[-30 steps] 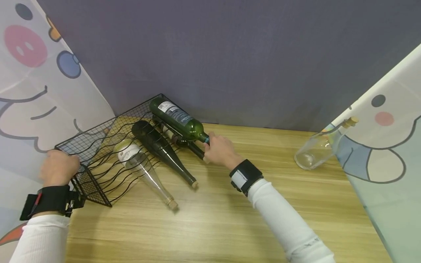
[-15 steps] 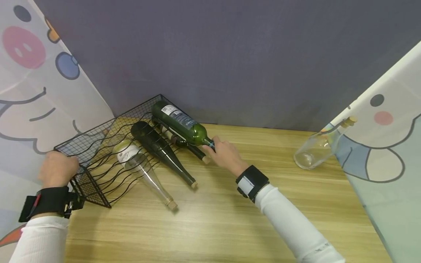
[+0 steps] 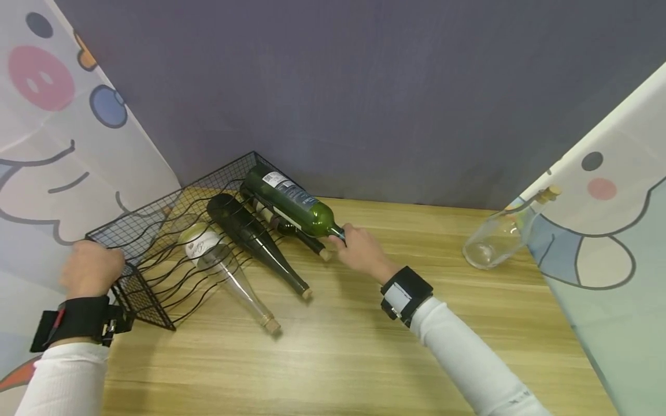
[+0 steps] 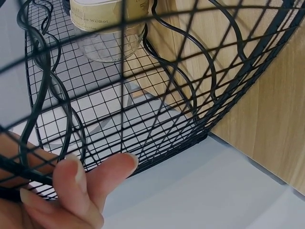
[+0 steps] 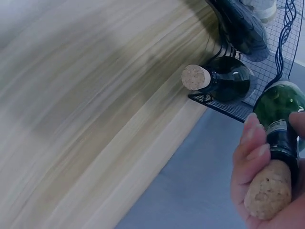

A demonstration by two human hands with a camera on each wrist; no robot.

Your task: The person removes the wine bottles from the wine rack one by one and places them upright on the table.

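Note:
My right hand point(image 3: 361, 249) holds a green wine bottle point(image 3: 291, 196) by its neck; in the right wrist view its cork point(image 5: 269, 191) sticks out past my fingers. The bottle lies slanted over the far end of a black wire wine rack point(image 3: 143, 297), above a dark corked bottle point(image 3: 312, 242) that it partly covers. At the rack's near left corner, my left hand point(image 3: 92, 267) grips the wire frame, its fingertips curled round the wires in the left wrist view. Another dark bottle point(image 3: 260, 242) and a clear labelled bottle point(image 3: 229, 274) lie in the rack, corks towards me.
A clear corked glass bottle point(image 3: 496, 240) leans at the right by the printed side panel point(image 3: 588, 254). A grey panel point(image 3: 364, 104) stands behind the wooden table point(image 3: 333, 358). Another printed panel point(image 3: 36, 150) rises beside the rack on the left.
My right hand has drawn the green bottle a little to the right and towards me, still by the neck. My left hand stays on the rack corner.

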